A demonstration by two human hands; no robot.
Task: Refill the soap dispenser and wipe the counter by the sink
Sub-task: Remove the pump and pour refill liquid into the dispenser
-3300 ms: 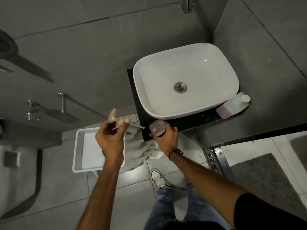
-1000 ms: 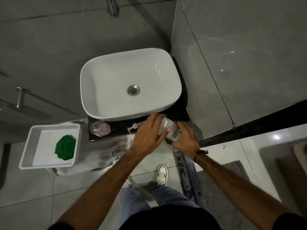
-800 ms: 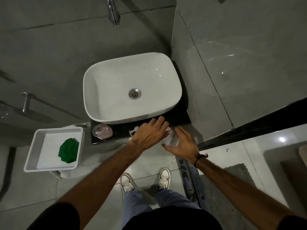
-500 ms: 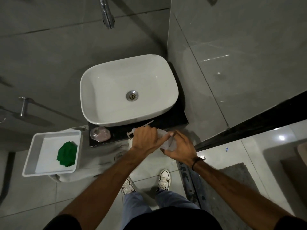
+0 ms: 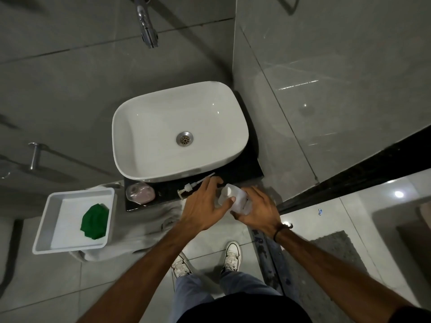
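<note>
Black counter, white basin, open soap dispenser, loose pump lying flat

Glossy white ceramic sink with a metal drain; behind it a shiny chrome tap. Left of the sink, a matt plastic tray holds green cloth. Polished dark tabletop.
</note>
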